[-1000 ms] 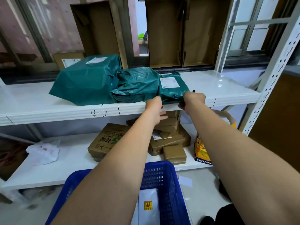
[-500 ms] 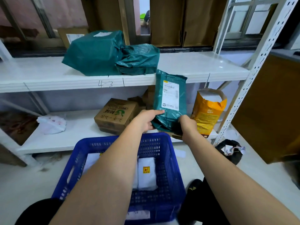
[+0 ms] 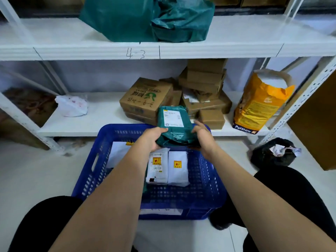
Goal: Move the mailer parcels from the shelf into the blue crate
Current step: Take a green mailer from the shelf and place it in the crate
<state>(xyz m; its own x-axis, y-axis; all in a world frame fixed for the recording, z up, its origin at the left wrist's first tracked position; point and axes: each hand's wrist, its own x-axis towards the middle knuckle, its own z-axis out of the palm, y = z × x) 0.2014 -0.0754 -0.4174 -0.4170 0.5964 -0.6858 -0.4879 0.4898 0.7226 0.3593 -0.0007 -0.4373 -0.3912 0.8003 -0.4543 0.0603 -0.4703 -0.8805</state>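
I hold a small green mailer parcel [image 3: 172,124] with a white label over the far end of the blue crate [image 3: 205,193]. My left hand [image 3: 151,138] grips its left lower edge and my right hand [image 3: 202,137] grips its right lower edge. Inside the crate lie white mailer parcels [image 3: 177,168] with yellow stickers. On the upper shelf [image 3: 54,44] two larger green mailer parcels remain, a big one [image 3: 118,19] and a crumpled one [image 3: 183,22] against its right side.
The lower shelf [image 3: 101,122] holds a white plastic bag [image 3: 71,106], a pile of cardboard boxes [image 3: 201,91] and an orange pet-food bag [image 3: 260,102]. A black bag [image 3: 272,155] lies on the floor to the right. My knees flank the crate.
Both hands pulled the small green parcel off the upper shelf and brought it down to just above the crate. The view tilted downward.
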